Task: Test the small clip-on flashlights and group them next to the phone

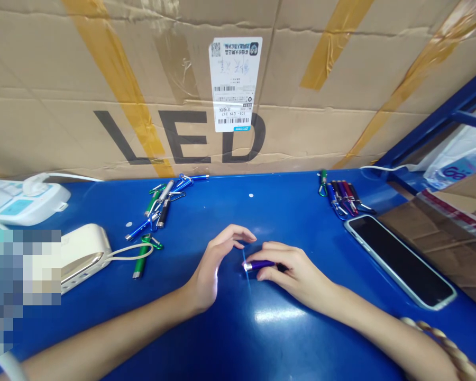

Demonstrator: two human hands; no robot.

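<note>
In my right hand (289, 267) is a small purple flashlight (261, 264), held between thumb and fingers just above the blue table. Its silver end is lit and points left, toward my other palm. My left hand (218, 259) is curved with its fingers apart, holding nothing, a short gap from the light. Left of it lies a green flashlight (142, 257) with a green carabiner clip. Behind that is a loose pile of flashlights (164, 203) in blue, black, green and silver, with clips. On the right, a row of similar flashlights (344, 196) lies side by side, a green one (323, 180) at its back.
A phone (400, 259) lies at the right beside a cardboard box (440, 233). To the left are a cream power bank (89, 248) with a looped cable and a white power strip (24, 201). A large carton (135, 79) marked LED stands along the table's back edge.
</note>
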